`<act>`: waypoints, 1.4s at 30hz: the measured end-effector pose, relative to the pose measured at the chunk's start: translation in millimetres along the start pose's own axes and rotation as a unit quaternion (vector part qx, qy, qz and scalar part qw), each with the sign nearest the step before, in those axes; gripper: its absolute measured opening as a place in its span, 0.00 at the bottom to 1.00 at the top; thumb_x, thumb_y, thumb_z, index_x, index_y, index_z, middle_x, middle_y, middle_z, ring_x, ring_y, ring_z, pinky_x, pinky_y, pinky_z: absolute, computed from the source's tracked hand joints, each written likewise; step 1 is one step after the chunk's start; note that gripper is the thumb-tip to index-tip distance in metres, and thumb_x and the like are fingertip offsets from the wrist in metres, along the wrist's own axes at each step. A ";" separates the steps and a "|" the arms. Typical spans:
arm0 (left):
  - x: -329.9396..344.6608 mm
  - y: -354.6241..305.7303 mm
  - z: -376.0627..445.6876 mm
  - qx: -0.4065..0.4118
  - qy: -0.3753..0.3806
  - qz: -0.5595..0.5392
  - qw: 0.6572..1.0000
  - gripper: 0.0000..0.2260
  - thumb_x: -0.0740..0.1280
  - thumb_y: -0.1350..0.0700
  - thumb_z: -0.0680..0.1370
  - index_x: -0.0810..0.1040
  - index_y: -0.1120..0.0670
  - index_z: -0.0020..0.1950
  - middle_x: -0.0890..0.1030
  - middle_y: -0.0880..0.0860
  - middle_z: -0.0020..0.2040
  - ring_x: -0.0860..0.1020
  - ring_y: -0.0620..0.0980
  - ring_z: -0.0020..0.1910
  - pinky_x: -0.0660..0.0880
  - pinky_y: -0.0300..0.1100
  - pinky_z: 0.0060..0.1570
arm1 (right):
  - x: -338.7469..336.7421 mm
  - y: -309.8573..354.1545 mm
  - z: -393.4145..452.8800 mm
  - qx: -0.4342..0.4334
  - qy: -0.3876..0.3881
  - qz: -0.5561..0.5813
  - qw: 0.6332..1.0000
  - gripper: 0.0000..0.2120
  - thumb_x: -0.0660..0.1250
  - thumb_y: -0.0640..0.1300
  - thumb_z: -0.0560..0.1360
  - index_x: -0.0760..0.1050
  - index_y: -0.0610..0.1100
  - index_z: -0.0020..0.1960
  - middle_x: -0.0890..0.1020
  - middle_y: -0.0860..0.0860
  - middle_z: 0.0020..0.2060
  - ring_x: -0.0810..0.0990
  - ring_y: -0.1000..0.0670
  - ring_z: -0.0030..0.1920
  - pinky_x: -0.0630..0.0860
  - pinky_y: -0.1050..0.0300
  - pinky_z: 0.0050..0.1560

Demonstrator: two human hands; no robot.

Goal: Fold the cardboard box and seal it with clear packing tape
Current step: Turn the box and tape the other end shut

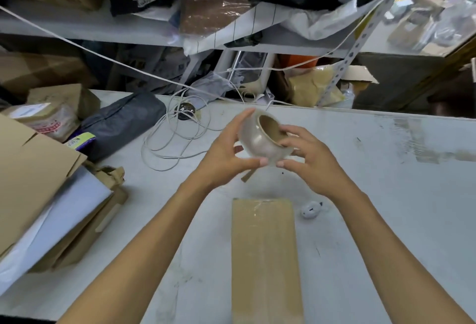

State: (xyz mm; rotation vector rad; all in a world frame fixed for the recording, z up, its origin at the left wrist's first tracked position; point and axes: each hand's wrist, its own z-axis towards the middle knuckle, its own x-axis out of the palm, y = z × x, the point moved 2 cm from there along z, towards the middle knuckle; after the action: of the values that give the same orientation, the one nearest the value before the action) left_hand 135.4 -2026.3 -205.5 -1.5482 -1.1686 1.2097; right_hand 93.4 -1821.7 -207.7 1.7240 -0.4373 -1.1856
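Note:
A long, narrow cardboard box (264, 254) lies closed on the white table (386, 195), running from the middle toward the near edge, with clear tape glinting along its top. Above its far end I hold a roll of clear packing tape (260, 138) in the air with both hands. My left hand (226, 153) grips the roll's left side, thumb underneath. My right hand (306, 158) holds its right side, fingers at the rim and thumb under the roll. A short tab of tape hangs below the roll.
Flattened cardboard and white sheets (38, 195) are stacked at the left. A grey mailer bag (121, 122) and a tangled white cord (175, 138) lie at the back. A small white object (311, 209) sits right of the box. Cluttered shelves stand behind the table.

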 end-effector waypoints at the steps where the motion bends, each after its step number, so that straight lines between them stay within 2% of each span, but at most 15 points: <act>1: -4.1 -9.6 -6.5 0.009 -0.011 -0.031 0.999 0.42 0.81 0.60 0.67 0.65 0.43 0.76 0.72 0.46 0.70 0.78 0.41 0.63 0.77 0.37 0.55 | -1.8 13.6 -8.1 -0.011 -0.018 0.019 1.000 0.15 0.75 0.39 0.71 0.80 0.51 0.55 0.72 0.56 0.68 0.74 0.60 0.64 0.75 0.63 0.59; 3: -12.1 -22.3 -21.1 0.021 -0.026 -0.085 0.996 0.38 0.79 0.59 0.68 0.68 0.45 0.74 0.78 0.51 0.66 0.81 0.45 0.59 0.78 0.39 0.52 | -5.5 37.1 -24.2 -0.027 -0.051 0.054 0.997 0.16 0.76 0.40 0.71 0.80 0.51 0.57 0.74 0.57 0.65 0.75 0.56 0.63 0.76 0.60 0.55; 8: -16.2 -37.9 -59.5 0.020 -0.005 -0.132 0.991 0.33 0.70 0.49 0.75 0.63 0.48 0.79 0.77 0.54 0.70 0.76 0.54 0.68 0.71 0.53 0.68 | -8.4 76.6 -57.1 -0.079 -0.080 0.012 0.994 0.27 0.78 0.46 0.69 0.72 0.64 0.62 0.72 0.73 0.60 0.72 0.62 0.61 0.75 0.67 0.52; 12: -14.3 -45.8 -83.7 0.043 -0.011 -0.045 0.998 0.31 0.63 0.43 0.80 0.60 0.51 0.80 0.71 0.49 0.75 0.70 0.46 0.73 0.67 0.52 0.73 | 0.2 90.8 -76.7 -0.102 -0.106 -0.019 0.989 0.26 0.78 0.49 0.68 0.69 0.68 0.58 0.72 0.76 0.55 0.71 0.62 0.56 0.71 0.72 0.53; 17: -7.5 -44.7 -109.6 0.081 -0.080 0.116 0.987 0.32 0.52 0.33 0.80 0.63 0.51 0.78 0.72 0.49 0.74 0.69 0.49 0.74 0.67 0.56 0.72 | 13.4 98.5 -94.6 -0.106 -0.123 -0.034 0.986 0.23 0.78 0.49 0.68 0.73 0.61 0.59 0.74 0.70 0.54 0.69 0.59 0.56 0.68 0.73 0.53; 20: 0.5 -49.6 -127.5 0.078 -0.129 0.155 0.976 0.29 0.52 0.39 0.83 0.60 0.53 0.80 0.67 0.50 0.78 0.65 0.48 0.76 0.62 0.48 0.75 | 22.6 101.4 -104.1 -0.099 -0.134 -0.041 0.985 0.22 0.78 0.47 0.68 0.74 0.56 0.59 0.75 0.66 0.54 0.70 0.54 0.57 0.69 0.71 0.55; 22: 6.1 -55.8 -139.7 0.086 -0.158 0.196 0.964 0.26 0.55 0.45 0.85 0.57 0.54 0.81 0.64 0.51 0.79 0.63 0.48 0.77 0.60 0.38 0.73 | 28.9 102.4 -110.8 -0.089 -0.136 -0.030 0.986 0.22 0.79 0.44 0.68 0.75 0.53 0.58 0.77 0.61 0.54 0.70 0.50 0.58 0.73 0.63 0.58; 25: 15.6 -59.2 -152.8 0.112 -0.175 0.226 0.952 0.26 0.57 0.50 0.85 0.55 0.55 0.81 0.61 0.52 0.80 0.59 0.47 0.79 0.55 0.31 0.71 | 35.5 102.0 -119.5 -0.067 -0.131 -0.030 0.989 0.19 0.78 0.45 0.69 0.75 0.52 0.55 0.77 0.60 0.52 0.71 0.49 0.58 0.75 0.55 0.59; 27: 20.4 -56.7 -158.5 0.109 -0.165 0.221 0.955 0.28 0.59 0.50 0.84 0.54 0.55 0.81 0.58 0.52 0.81 0.56 0.45 0.79 0.49 0.25 0.70 | 35.6 103.2 -124.1 -0.056 -0.139 -0.051 0.987 0.17 0.77 0.49 0.69 0.74 0.54 0.53 0.76 0.63 0.50 0.69 0.50 0.57 0.73 0.59 0.57; 29: 25.2 -53.2 -163.1 0.096 -0.133 0.191 0.968 0.33 0.61 0.45 0.82 0.50 0.54 0.82 0.55 0.49 0.82 0.53 0.41 0.79 0.47 0.18 0.66 | 34.7 107.8 -128.7 -0.053 -0.150 -0.064 0.985 0.15 0.76 0.53 0.69 0.75 0.54 0.52 0.77 0.64 0.48 0.68 0.51 0.55 0.69 0.69 0.51; 31: 28.4 -52.7 -166.4 0.078 -0.110 0.145 0.980 0.38 0.64 0.41 0.79 0.48 0.51 0.82 0.56 0.42 0.78 0.55 0.35 0.75 0.50 0.16 0.61 | 34.9 114.8 -134.0 -0.060 -0.149 -0.070 0.985 0.16 0.72 0.59 0.70 0.77 0.53 0.53 0.77 0.65 0.48 0.69 0.52 0.54 0.69 0.71 0.47; 33: 27.6 -53.3 -166.5 0.075 -0.115 0.118 0.983 0.38 0.64 0.39 0.78 0.50 0.48 0.82 0.59 0.39 0.72 0.58 0.33 0.70 0.56 0.20 0.59 | 35.4 117.4 -138.2 -0.063 -0.134 -0.056 0.987 0.16 0.70 0.59 0.72 0.79 0.52 0.55 0.78 0.65 0.49 0.71 0.53 0.56 0.73 0.67 0.48; 36: 21.2 -55.8 -163.4 0.067 -0.122 0.078 0.987 0.31 0.63 0.41 0.80 0.59 0.48 0.80 0.65 0.41 0.72 0.65 0.39 0.70 0.65 0.35 0.67 | 36.7 115.9 -144.4 -0.061 -0.089 -0.005 0.994 0.13 0.72 0.47 0.76 0.79 0.52 0.60 0.81 0.61 0.52 0.76 0.53 0.57 0.78 0.55 0.50; 39: 16.7 -55.5 -163.1 0.036 -0.104 0.020 0.994 0.30 0.61 0.36 0.78 0.67 0.48 0.76 0.73 0.49 0.72 0.72 0.48 0.70 0.70 0.52 0.70 | 35.6 116.8 -149.8 -0.074 -0.045 -0.023 0.996 0.21 0.72 0.45 0.75 0.72 0.59 0.65 0.77 0.69 0.54 0.72 0.61 0.57 0.72 0.68 0.46; 42: 19.4 -54.2 -165.9 0.012 -0.093 -0.020 0.995 0.34 0.60 0.30 0.75 0.67 0.47 0.76 0.74 0.51 0.72 0.73 0.51 0.71 0.69 0.56 0.71 | 33.5 118.5 -151.3 -0.066 -0.022 -0.037 0.997 0.24 0.72 0.47 0.75 0.69 0.63 0.66 0.73 0.77 0.54 0.69 0.65 0.60 0.66 0.72 0.53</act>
State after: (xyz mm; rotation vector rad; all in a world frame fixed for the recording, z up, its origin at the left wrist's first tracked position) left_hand 290.4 -2005.9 -125.7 -1.4117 -1.2939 1.3601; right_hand 264.4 -1825.3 -113.9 1.6145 -0.3166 -1.2788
